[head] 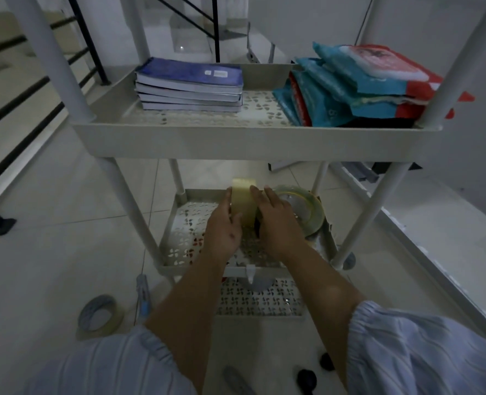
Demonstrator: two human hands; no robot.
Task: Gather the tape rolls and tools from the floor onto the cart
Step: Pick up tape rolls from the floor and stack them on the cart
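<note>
A pale yellow tape roll [244, 203] stands on edge on the middle shelf [192, 223] of the white cart. My left hand [224, 225] holds its left face and my right hand [276, 220] presses its right side. A clear tape roll [307, 209] leans at the shelf's right end, partly behind my right hand. On the floor at lower left lie a masking tape roll [100, 315] and a blue-grey utility knife [144, 295]. Dark tool parts [307, 379] and a grey handle [236, 379] lie on the floor near my knees.
The top shelf [236, 141] holds a stack of blue books [190, 84] and several teal and red packets [358, 84]. A lower shelf [261, 300] shows beneath. Black stair railing [22, 109] runs at left; a white wall base [435, 252] runs at right.
</note>
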